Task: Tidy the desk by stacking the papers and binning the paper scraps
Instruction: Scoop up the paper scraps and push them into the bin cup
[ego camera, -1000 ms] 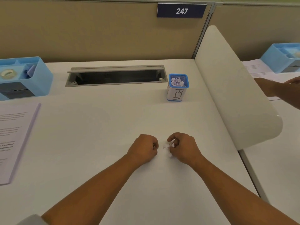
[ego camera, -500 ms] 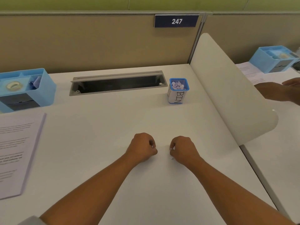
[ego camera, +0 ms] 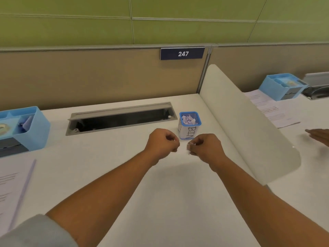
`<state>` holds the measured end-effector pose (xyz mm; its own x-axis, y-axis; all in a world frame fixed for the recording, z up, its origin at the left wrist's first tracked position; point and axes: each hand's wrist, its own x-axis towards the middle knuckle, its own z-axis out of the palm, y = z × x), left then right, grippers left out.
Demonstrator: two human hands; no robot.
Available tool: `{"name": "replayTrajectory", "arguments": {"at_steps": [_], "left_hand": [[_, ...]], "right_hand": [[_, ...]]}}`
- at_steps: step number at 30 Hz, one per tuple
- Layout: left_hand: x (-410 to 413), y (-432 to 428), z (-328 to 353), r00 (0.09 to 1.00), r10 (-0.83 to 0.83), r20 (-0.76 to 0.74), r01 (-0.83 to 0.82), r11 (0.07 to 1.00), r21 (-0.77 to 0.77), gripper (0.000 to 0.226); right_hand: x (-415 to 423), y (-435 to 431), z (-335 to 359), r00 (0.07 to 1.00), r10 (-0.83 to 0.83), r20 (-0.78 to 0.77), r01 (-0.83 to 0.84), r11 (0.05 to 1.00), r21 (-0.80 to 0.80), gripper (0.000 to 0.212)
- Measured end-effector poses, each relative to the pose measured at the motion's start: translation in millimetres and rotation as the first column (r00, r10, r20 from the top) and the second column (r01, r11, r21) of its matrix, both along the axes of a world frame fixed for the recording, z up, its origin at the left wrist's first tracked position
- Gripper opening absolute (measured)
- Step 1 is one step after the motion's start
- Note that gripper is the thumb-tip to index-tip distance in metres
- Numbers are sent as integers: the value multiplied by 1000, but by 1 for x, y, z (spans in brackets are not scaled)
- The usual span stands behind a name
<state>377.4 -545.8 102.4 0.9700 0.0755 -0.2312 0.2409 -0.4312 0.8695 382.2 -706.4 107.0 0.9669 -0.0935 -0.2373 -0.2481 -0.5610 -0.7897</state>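
1. Lower left corner: grey sleeve (ego camera: 35, 232) on L forearm. Both forearms run up over the white desk (ego camera: 110, 175) to frame centre.
2. Left edge, below mid-height: papers (ego camera: 12, 189), printed sheets lying flat on desk, partly cut off by frame. Well apart from both hands.
3. Centre: left hand (ego camera: 162, 142) curled into a fist, knuckles up. Cannot tell whether anything is inside it.
4. Just right of it: right hand (ego camera: 207, 148), fingers curled, pinching small white paper scraps (ego camera: 190, 145) at the fingertips. Hands near each other, not touching.
5. Just above the gap betw. hands: bin (ego camera: 189, 130), small blue-rimmed container w/ white label "BIN", upright on desk. Torn bits (ego camera: 189, 119) fill its top.
6. Left edge, mid-height: blue organiser (ego camera: 35, 132) on desk, tape roll (ego camera: 2, 128) in one compartment.
7. Above centre: open cable slot (ego camera: 121, 119) set into desk, grey lid along its far side.
8. Right of centre: white curved divider (ego camera: 249, 125) standing betw. this desk and the next.
9. Right edge: second person's hand (ego camera: 318, 135) over the neighbouring desk. Upper right: printed sheets (ego camera: 270, 109) and a second blue tray (ego camera: 283, 86).
10. Far: beige partition (ego camera: 89, 77) w/ navy plate (ego camera: 182, 53) reading "247"; green wall (ego camera: 160, 20) above.
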Motion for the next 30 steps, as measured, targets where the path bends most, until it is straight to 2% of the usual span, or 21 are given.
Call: {"name": "replayTrajectory", "arguments": {"at_steps": [2,5,9,12,16,20,24,28,30], "left_hand": [[28,-6,10,999,18,34,-16,999,-40,13],[65,-15,19,998,46,49,-42,996,-84,20],[103,-30,14,998,59,-6,-59,992,-108,11],[120,-39,4,997,60,-38,-62,996,-59,4],[131,-45,-2,996,42,-75,-41,999,4,18],[137,-49,0,993,46,-111,-42,998,40,31],[138,-49,3,988,61,-145,-47,994,99,22],[138,-43,4,987,50,-151,-29,990,139,28],[138,-41,4,992,54,-118,-38,990,134,27]], "right_hand": [[27,1,11,997,-36,69,35,999,13,15],[66,2,23,989,-22,145,35,996,-83,12],[108,0,22,985,18,174,20,977,-214,11],[129,0,12,986,51,161,-2,957,-291,6],[141,1,-3,989,98,110,-47,918,-393,9],[145,3,-15,984,104,147,-24,886,-464,8],[149,6,-12,977,175,125,-82,838,-539,10],[154,5,1,968,251,13,-196,787,-585,21],[155,3,5,965,263,11,-203,769,-606,28]]}}
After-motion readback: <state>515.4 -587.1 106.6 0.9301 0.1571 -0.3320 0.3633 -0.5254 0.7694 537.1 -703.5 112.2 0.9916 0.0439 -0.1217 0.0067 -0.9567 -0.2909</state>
